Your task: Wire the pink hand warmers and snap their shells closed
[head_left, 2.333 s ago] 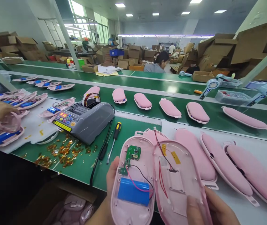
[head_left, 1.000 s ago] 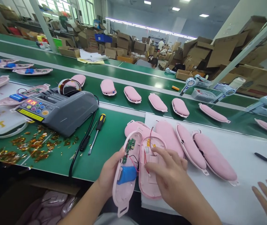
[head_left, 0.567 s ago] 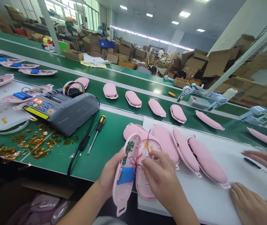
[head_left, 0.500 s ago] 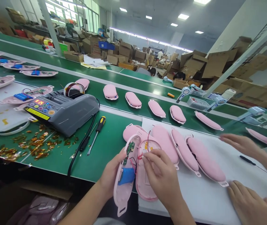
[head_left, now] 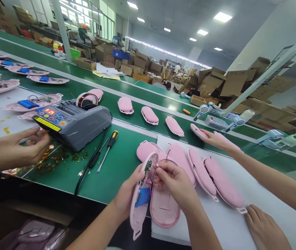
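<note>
My left hand [head_left: 127, 189] grips an open pink shell half [head_left: 137, 217] from the left, tilted on its edge. Inside it are a blue battery [head_left: 143, 197] and a small green circuit board [head_left: 148, 165]. The second pink shell half [head_left: 163, 210] lies flat beside it, joined by red and black wires [head_left: 151, 180]. My right hand [head_left: 174, 182] rests over that half. Its fingertips are pinched on the wires near the board.
Closed pink units [head_left: 215, 177] lie on a white mat [head_left: 241, 222]; others ride the green conveyor [head_left: 137, 100]. A grey tape dispenser [head_left: 77, 121], screwdriver [head_left: 108, 146] and gold tape scraps sit left. Co-workers' hands: one by the dispenser [head_left: 20, 149], one reaching to the conveyor [head_left: 212, 139], one bottom right [head_left: 264, 229].
My right fingers moved up from the flat half to pinch the wires by the board. A co-worker's hand came in at the left, and the one on the right reached out to the conveyor.
</note>
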A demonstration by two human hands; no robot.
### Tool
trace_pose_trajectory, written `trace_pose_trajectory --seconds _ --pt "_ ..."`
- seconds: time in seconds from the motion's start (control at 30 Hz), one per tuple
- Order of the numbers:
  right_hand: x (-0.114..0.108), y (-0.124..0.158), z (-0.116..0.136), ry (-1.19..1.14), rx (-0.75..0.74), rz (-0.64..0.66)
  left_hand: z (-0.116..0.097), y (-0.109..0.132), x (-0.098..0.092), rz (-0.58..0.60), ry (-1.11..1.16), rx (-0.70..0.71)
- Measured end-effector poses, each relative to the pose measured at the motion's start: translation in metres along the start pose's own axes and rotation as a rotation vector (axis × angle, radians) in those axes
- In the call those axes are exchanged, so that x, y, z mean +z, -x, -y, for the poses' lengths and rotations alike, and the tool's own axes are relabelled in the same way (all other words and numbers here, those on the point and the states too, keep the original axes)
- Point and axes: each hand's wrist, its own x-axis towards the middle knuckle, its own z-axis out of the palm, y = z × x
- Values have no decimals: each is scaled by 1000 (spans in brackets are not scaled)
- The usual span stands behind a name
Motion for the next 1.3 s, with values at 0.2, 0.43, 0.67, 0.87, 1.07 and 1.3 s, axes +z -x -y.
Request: trace_pose_trajectory --seconds 0.2,0.43,0.67,0.87,1.07,1.3 --pt "-3 -6 3 116 20 91 2 -1 -5 48 -7 2" --pt "-4 -10 7 241 88 105 1 1 -4 7 -44 25" --pt "-4 -13 16 343 111 185 2 2 -1 16 -74 19" --pt "-3 -12 18 421 81 157 -1 3 -1 -22 -203 20" --pt "-4 -10 19 472 56 130 -5 1 1 -27 -270 -5" --pt "-10 -11 20 438 62 166 -4 1 0 -40 -262 0"
